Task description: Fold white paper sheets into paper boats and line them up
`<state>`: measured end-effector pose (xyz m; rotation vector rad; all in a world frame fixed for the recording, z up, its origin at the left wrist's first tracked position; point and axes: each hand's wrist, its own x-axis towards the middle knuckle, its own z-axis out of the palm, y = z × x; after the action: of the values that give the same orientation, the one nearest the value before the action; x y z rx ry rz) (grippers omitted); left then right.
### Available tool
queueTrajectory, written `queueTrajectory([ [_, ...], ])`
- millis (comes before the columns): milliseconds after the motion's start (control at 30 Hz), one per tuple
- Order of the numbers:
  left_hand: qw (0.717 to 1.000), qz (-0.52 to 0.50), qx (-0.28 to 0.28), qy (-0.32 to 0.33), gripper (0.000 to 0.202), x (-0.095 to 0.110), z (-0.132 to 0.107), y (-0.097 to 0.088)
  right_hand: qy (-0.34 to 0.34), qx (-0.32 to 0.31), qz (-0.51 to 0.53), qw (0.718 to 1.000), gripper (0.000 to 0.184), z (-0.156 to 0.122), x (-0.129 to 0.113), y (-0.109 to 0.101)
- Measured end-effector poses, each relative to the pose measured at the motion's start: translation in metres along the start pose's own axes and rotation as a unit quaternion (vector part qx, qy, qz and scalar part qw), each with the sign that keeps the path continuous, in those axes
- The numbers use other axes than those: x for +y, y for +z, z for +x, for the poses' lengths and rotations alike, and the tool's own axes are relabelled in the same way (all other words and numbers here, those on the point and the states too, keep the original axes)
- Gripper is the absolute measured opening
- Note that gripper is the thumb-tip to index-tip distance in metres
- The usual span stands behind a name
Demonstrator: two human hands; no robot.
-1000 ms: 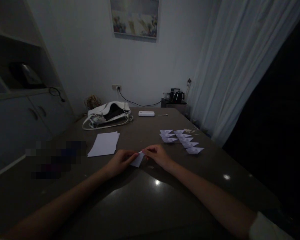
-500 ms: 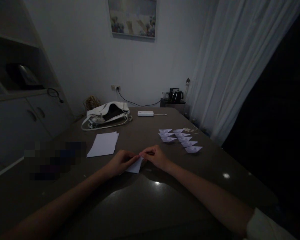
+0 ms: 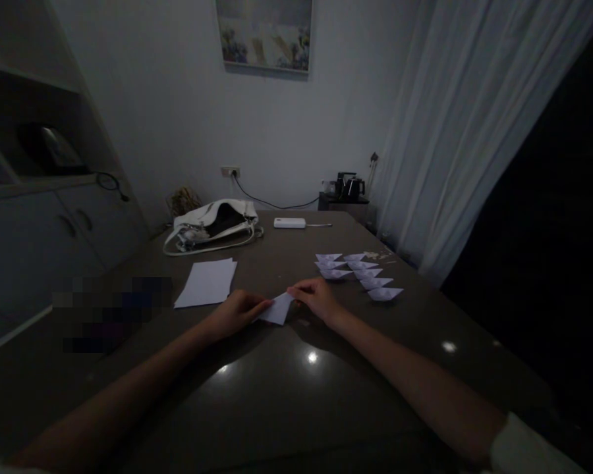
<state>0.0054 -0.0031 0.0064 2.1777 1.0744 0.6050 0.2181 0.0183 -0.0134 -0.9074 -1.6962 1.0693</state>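
White folded paper [image 3: 279,311] between both hands, low over the middle of the dark counter [image 3: 277,408]. Grips its left part with the left hand [image 3: 236,313], thumb pressed on top, remaining fingers curled behind and partly hidden. Pinches its upper right corner with the right hand [image 3: 317,299], fingers drawn in against the thumb, closed on the edge. Shows a flat, pale face toward the near side, stretched between the two grips. Hard to say whether touching the counter along the lower edge. Just beyond the left hand, loosely stacked white sheets [image 3: 206,283], slightly out of line. Beyond the right hand, paper boats [image 3: 376,283] in two close rows, three in the left and five in the right. Behind the sheets, a white bag [image 3: 212,222], gaping, with a strap looped in front. Right of the bag, near the far edge, a white oblong device [image 3: 289,223] with a short cable. Past the counter, a black kettle [image 3: 353,190] and, at right, a pale curtain [image 3: 435,125].
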Motion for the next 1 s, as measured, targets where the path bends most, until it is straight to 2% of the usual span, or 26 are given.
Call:
queueTrajectory([
  [267,0.999,-0.015,-0.026,-0.012,0.043,-0.003,0.001,-0.009,0.011,0.012,-0.006,1.0,0.03,0.004,0.002,-0.004],
  [500,0.999,-0.029,0.004,-0.019,0.046,-0.003,0.0,-0.013,0.008,0.046,0.002,0.999,0.028,0.007,0.005,-0.01],
  [733,0.998,0.013,0.054,-0.016,0.047,-0.007,-0.001,-0.015,-0.001,0.075,0.004,0.997,0.026,0.01,0.006,-0.014],
  [1000,0.998,0.007,0.053,-0.02,0.05,-0.002,-0.003,-0.016,0.015,0.079,0.013,0.997,0.026,0.007,0.002,-0.015],
])
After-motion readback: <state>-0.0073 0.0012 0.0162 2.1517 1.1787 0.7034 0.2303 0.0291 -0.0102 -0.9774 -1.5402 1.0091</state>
